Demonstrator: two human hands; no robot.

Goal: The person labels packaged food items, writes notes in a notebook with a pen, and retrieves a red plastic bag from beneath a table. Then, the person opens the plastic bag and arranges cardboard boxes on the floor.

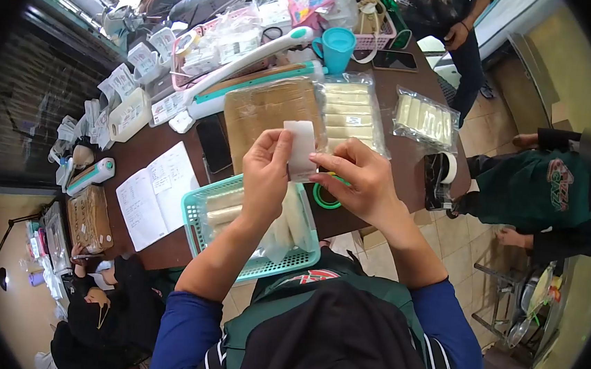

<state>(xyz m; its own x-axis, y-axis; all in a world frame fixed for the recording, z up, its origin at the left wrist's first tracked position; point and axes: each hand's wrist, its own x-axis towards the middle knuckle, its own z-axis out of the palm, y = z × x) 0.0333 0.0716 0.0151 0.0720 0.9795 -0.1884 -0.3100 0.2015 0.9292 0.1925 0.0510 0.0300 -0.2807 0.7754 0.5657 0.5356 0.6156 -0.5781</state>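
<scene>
My left hand [267, 172] pinches a white strip of label paper [301, 142] by its left edge, holding it upright above the table. At the strip's right side, my right hand [360, 179] has its thumb and forefinger pressed together at the edge; whether a label is between those fingertips is too small to tell. Under the hands stand a mint-green basket [247, 269] with pale, wrapped rolls [285, 225] and a green ring [318, 199], partly hidden. Beyond lie a cardboard piece [260, 109] and a clear pack of pale rolls [348, 111] bearing a small white label.
Another pack of rolls [425, 118] and a tape dispenser [439, 178] lie at the right edge. A phone [213, 145] and open notebook [159, 194] are left. A sealer [250, 59], blue cup [337, 48] and full baskets line the back. Other people stand right and sit lower left.
</scene>
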